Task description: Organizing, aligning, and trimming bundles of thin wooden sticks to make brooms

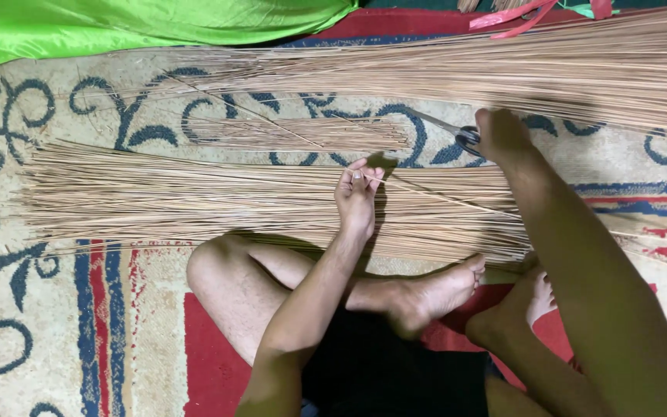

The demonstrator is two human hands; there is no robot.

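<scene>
Left hand pinching one thin stick, right hand on scissors

A thin tan stick lies nearly level across the middle of the frame, its left end pinched at centre, its length running right and slightly down over a wide flat sheaf of sticks. Dark-handled scissors, right of centre, lie with blades pointing up-left, handles partly covered.
</scene>
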